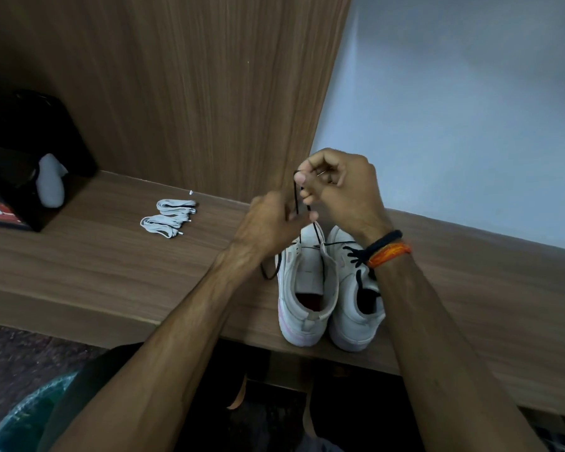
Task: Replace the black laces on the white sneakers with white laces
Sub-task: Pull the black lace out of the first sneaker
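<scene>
well to the left of your fingers, the two bundles of white laces point(169, 217) lie on the wooden shelf point(95, 256), apart from both hands. your left hand point(268, 228) hovers above the toe of the left sneaker point(307, 288), its fingers curled in toward the black lace point(297, 197); its fingertips sit right at the strand, but whether they actually pinch it cannot be told. the lace runs up from the sneaker's eyelets, past those fingertips, to your right hand point(340, 184), which is raised higher and just to the right. there your thumb and forefinger pinch the top of the lace, the other fingers curled. a loose loop of the same lace hangs below your left wrist, beside the sneaker. under your right wrist stands the right sneaker point(356, 298), its black lacing in place, touching the left one.
</scene>
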